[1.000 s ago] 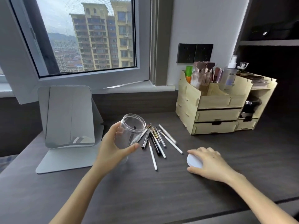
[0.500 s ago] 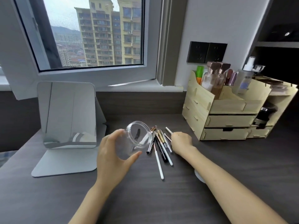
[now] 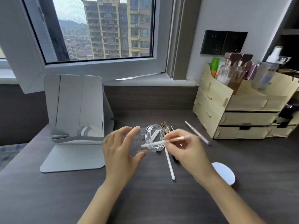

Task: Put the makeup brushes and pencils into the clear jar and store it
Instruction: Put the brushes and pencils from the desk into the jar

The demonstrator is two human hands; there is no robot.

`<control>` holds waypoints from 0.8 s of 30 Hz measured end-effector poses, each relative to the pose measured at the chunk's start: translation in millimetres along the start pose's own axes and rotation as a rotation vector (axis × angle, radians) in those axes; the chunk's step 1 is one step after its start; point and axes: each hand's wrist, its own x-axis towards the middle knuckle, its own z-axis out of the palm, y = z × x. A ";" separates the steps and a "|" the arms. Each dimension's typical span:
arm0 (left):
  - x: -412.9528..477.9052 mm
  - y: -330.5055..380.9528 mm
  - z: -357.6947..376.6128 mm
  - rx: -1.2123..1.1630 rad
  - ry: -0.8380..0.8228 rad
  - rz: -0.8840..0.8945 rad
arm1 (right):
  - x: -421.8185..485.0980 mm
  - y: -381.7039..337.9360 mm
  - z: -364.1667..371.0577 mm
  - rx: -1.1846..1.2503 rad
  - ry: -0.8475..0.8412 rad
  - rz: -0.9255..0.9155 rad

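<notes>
My left hand (image 3: 119, 152) holds the clear jar (image 3: 145, 139) tilted on its side above the desk, mouth toward the right. My right hand (image 3: 187, 149) grips a white-handled brush (image 3: 161, 142) with a rose-gold band, and its handle end sits inside the jar's mouth. Another white stick shows inside the jar. A pile of brushes and pencils (image 3: 166, 126) lies behind the hands, partly hidden. One white pencil (image 3: 169, 164) lies on the desk below my right hand, and a mauve pencil (image 3: 196, 132) lies apart to the right.
A standing mirror (image 3: 74, 107) is on the left of the dark desk (image 3: 145, 199). A wooden drawer organiser (image 3: 242, 113) with bottles stands at the right. The jar's white lid (image 3: 224, 173) lies by my right forearm. A window is behind.
My right hand picked up a white-handled brush from the pile and moved its end into the jar. My left hand tipped the jar further toward the right.
</notes>
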 end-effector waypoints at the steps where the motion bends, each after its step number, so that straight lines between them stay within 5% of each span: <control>1: -1.0 -1.3 -0.5 0.017 -0.006 0.010 | -0.7 5.0 4.9 -0.007 -0.030 0.041; 5: -3.3 -6.4 -2.4 0.043 0.002 0.020 | -4.7 19.5 15.9 0.100 0.049 0.069; 8: -3.2 -8.7 -1.9 0.053 0.002 0.033 | -5.8 26.6 21.1 -0.113 0.149 -0.045; 11: -3.5 -10.5 -0.1 0.072 -0.027 0.046 | -7.4 27.8 13.8 -0.381 -0.052 -0.094; 14: -3.2 -12.3 1.7 0.079 -0.037 0.042 | -2.3 31.5 -7.3 -0.433 -0.004 0.021; 16: -2.6 -12.0 2.0 0.075 -0.032 0.031 | 2.7 36.3 -16.5 -0.702 0.094 0.129; 18: -2.9 -11.1 2.8 0.078 -0.029 0.028 | 6.0 42.2 -13.1 -0.900 -0.012 0.253; 24: -4.0 -10.7 4.7 0.078 -0.028 0.040 | 14.5 45.7 4.5 -0.948 -0.163 0.371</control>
